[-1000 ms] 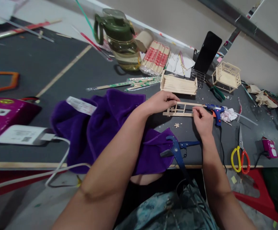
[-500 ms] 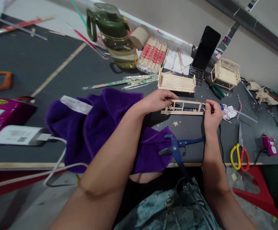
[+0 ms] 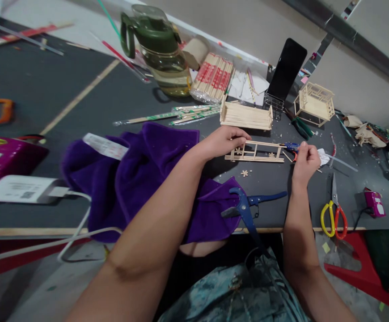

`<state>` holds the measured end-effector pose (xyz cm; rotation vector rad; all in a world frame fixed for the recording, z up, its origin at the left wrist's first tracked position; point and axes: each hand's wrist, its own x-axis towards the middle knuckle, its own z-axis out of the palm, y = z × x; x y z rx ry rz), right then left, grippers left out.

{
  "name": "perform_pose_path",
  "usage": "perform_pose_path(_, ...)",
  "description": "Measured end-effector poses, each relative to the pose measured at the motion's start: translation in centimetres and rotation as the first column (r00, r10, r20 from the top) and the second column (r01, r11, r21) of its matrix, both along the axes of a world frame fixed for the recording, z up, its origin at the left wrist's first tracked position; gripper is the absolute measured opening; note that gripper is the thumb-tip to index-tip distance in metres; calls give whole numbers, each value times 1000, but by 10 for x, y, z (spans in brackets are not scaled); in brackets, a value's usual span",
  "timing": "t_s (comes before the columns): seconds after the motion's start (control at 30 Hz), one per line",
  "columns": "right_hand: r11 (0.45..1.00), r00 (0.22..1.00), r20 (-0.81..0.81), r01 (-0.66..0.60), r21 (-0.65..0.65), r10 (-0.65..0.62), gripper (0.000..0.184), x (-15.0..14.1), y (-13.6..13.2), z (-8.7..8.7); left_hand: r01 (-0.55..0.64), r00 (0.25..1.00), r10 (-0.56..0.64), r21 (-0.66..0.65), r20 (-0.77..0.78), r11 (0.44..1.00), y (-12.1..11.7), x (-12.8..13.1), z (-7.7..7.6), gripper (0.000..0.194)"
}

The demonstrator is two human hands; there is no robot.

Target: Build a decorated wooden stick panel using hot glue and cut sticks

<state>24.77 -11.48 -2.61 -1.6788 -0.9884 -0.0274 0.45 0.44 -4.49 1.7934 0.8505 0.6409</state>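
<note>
My left hand (image 3: 230, 139) is closed at the left end of a small ladder-like wooden stick frame (image 3: 256, 151) on the dark table. Little stick flowers show by its bars, and one more flower (image 3: 244, 173) lies in front. At the frame's right end is a blue glue gun (image 3: 291, 146) with an orange trigger, its tip toward the frame. In front of the gun's body, my right hand (image 3: 305, 163) has thumb and finger pinched together; what is between them cannot be made out. A clear glue stick (image 3: 344, 163) extends to the right, behind the hand.
Behind the frame stand a stick bench (image 3: 246, 115), a phone (image 3: 287, 67) and a stick chair (image 3: 315, 105). Left are a purple cloth (image 3: 130, 179) and a jug (image 3: 166, 58). Blue cutters (image 3: 244, 208) and scissors (image 3: 334, 214) lie near the front edge.
My right hand has moved right from the frame's end, uncovering the glue gun's body and orange trigger. The left hand and the frame have stayed in place.
</note>
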Motion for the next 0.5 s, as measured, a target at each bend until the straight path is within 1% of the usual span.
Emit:
perform_pose_path(0.1,1000,999,-39,-7,12,8,49,3,3,-5,-39,999,39,-48,-2,998,1,2,-1,33)
perform_pose_path(0.27,992,986,-163,-4,127,24,38,11,9,-13,-96,995,98,-113,12,989,2,2,-1,30)
perform_pose_path(0.37,992,979,-202,-4,127,30,33,14,9,-14,-109,992,116,-143,40,984,1,-1,1,28)
perform_pose_path(0.5,993,981,-192,-1,117,24,35,16,8,-14,-120,988,135,-166,77,979,2,-9,6,26)
